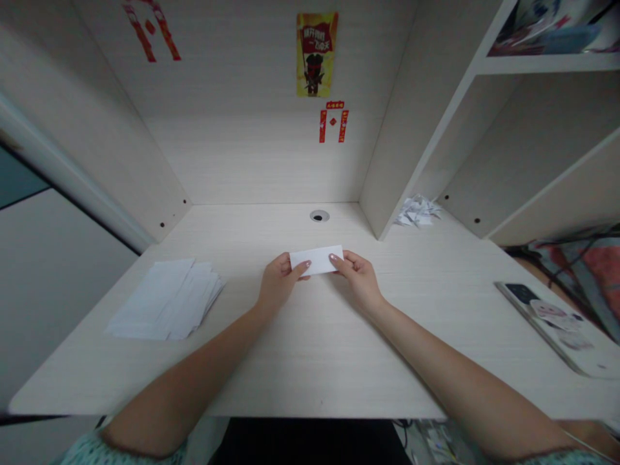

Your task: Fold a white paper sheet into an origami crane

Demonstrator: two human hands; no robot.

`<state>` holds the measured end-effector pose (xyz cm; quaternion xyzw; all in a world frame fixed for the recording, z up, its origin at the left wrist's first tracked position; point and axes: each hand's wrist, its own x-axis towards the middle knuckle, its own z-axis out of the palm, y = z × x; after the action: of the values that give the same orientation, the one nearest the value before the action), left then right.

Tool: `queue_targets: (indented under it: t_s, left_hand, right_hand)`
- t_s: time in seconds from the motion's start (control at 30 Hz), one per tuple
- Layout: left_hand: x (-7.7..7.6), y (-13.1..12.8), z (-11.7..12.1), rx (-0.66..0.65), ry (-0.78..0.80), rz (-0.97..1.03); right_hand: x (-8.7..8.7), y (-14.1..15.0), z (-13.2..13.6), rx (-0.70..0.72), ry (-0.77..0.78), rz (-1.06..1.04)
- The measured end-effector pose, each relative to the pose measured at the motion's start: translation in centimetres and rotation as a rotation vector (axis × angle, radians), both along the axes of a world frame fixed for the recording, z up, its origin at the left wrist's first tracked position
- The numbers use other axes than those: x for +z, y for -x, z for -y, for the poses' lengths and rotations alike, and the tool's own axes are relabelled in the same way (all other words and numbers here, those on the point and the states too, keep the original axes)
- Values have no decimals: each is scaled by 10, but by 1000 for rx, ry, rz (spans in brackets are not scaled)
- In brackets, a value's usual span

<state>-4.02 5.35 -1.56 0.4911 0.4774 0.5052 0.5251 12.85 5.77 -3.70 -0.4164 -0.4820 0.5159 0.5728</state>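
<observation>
A small white rectangle of paper (320,260), which looks folded, is held just above the desk in front of me. My left hand (279,279) grips its left end, the thumb on top and the fingers behind and beneath. At the right end my right hand (359,276) pinches it the same way, thumb on the face of the paper. Both hands are closed on it, and most of the fingers are hidden behind the paper. Left of my left hand lies a loose stack of white paper sheets (159,300).
A pale wooden desk (310,361) with a round cable hole (319,216) runs back to a panel bearing red and yellow stickers. White paper scraps (417,211) are heaped beyond an upright divider (402,129). At the right lies a phone in a light case (557,323).
</observation>
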Motion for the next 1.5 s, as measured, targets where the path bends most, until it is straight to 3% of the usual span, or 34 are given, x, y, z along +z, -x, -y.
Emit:
queue_targets:
  t_s: [0.93,1.17,1.5]
  left_hand:
    - [1,0,0,-12,22,6]
    - [-2,1,3,-100,88,-139]
    - [0,3,1,-117,111,-240]
  right_hand:
    - [-4,-1,-2,-2,3,-4]
    - [-4,-1,-2,-24,-2,-20]
    - [-1,-1,-1,-58,-11,21]
